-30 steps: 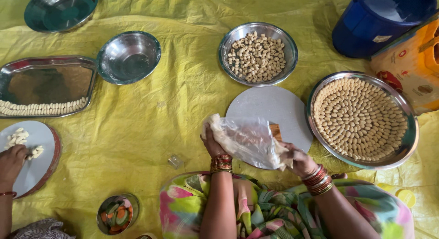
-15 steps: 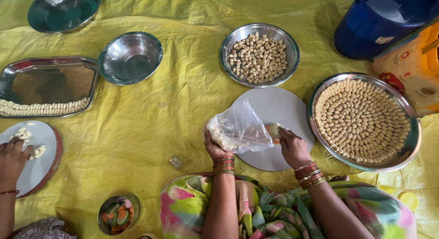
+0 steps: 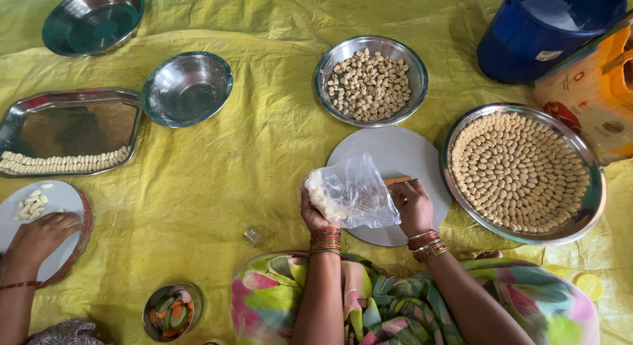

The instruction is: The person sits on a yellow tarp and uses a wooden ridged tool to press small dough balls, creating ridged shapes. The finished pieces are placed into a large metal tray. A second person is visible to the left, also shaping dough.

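Clutching the clear plastic bag (image 3: 353, 193) with my left hand (image 3: 315, 216), my right hand (image 3: 412, 205) (fingers curled, perhaps gripping it) rested on the round board (image 3: 395, 154).

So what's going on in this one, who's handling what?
A person sits on a yellow sheet. Their left hand and right hand grip a clear plastic bag with pale dough inside, over a round white board. Beside it, a steel plate holds small dough pieces in rings, and a steel bowl holds loose pieces. At the far left, another person's hand rests on a second round board with a few pieces.
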